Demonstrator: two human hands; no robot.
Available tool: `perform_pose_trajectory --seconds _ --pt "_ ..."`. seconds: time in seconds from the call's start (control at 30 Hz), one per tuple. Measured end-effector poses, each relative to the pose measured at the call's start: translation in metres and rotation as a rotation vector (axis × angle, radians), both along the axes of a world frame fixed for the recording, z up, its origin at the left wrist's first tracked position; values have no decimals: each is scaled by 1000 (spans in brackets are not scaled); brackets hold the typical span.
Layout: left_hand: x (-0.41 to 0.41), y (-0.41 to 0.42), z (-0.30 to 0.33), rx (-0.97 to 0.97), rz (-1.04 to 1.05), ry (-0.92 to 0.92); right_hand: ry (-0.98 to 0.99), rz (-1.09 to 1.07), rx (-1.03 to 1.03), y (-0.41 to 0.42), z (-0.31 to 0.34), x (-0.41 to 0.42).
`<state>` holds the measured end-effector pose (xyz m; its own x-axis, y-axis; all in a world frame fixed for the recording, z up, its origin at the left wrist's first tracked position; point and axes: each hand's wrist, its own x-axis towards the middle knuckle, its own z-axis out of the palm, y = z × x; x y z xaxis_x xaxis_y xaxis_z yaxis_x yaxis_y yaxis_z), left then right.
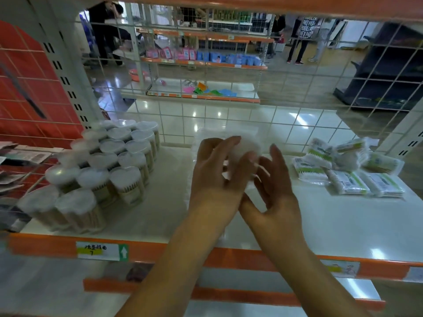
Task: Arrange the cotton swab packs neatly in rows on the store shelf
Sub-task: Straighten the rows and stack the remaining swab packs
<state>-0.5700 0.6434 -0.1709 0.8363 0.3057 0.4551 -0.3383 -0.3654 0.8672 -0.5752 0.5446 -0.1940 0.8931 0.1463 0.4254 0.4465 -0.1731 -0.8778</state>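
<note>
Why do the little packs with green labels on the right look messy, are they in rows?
Not in rows. The green-labelled packs lie in a loose heap on the shelf, tilted different ways, some resting on others.

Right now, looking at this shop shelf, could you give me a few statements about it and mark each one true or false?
1. The heart-lidded tubs stand in rows at the shelf's left end. True.
2. The flat green-and-white packs are lined up neatly. False: they lie in a loose jumble on the right.
3. Both hands are at a white, blurred pack mid-shelf. True: left hand, right hand.
4. The shelf has a blue front edge. False: it is orange.
5. A solid board backs the shelf. False: it is wire grid.
</note>
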Motion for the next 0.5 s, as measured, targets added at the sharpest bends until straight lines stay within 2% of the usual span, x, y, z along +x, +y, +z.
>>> perform_pose_trajectory --seconds 0.13,0.2,0.27,0.37,0.5 --pt "-21 10 2 233 -71 -119 108 -41 -37 12 12 7" --pt "-30 25 6 318 -91 -108 156 -29 -55 22 13 7" --pt "-38 47 12 332 -86 -70 103 -6 -98 35 9 5" --pt "-50 88 22 392 -7 -28 33 42 -127 55 3 0" --pt "-65 142 24 503 126 5 103 128 -25 91 -3 -4"
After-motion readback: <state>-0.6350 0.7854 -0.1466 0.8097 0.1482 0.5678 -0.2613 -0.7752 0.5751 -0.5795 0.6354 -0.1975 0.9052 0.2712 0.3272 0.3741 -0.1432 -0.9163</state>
